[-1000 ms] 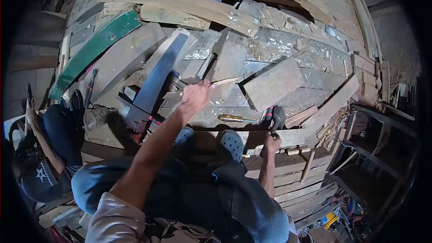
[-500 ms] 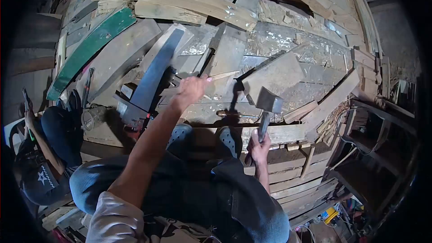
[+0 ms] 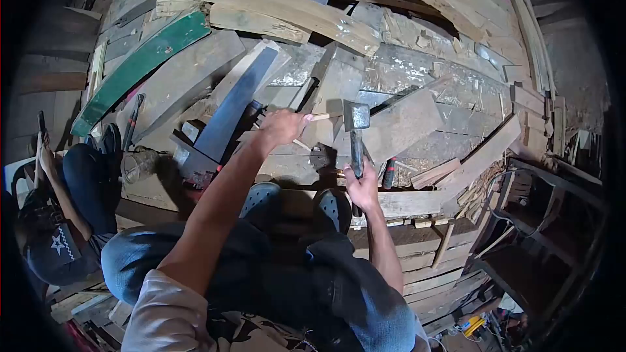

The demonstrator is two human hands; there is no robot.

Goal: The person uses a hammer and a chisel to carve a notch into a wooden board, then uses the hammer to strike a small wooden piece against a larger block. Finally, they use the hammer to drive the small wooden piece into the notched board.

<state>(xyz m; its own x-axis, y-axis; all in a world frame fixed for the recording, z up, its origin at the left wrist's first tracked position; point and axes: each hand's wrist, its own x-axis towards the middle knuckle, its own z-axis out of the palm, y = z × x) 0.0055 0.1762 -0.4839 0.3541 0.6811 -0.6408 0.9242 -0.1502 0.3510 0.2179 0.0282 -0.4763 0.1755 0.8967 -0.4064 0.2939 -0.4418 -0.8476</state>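
Observation:
My left hand (image 3: 283, 126) is closed over the work surface, pinching a thin pale stick of wood (image 3: 322, 117) whose free end points right. In my right hand (image 3: 362, 186) is the dark handle of a hammer (image 3: 357, 117), its blocky metal head raised and close to the stick's end. Beyond the hammer head lies a broad grey board (image 3: 407, 120). A handsaw (image 3: 235, 107) with a wide bluish blade rests to the left of my left hand. A red-and-black tool handle (image 3: 389, 173) shows just right of my right hand.
Curved planks and a green board (image 3: 140, 72) lie across the far side and left. A co-worker (image 3: 72, 208) sits at the left edge, near a glass jar (image 3: 138, 166). Wood scraps (image 3: 479, 186) pile at the right, by a dark shelf frame (image 3: 548, 221). My shoes (image 3: 331, 207) are below the boards.
My right hand has moved left and up with the hammer, bringing its head close to the stick. The stick now shows shorter beyond my left hand. The red-and-black handle has come into sight.

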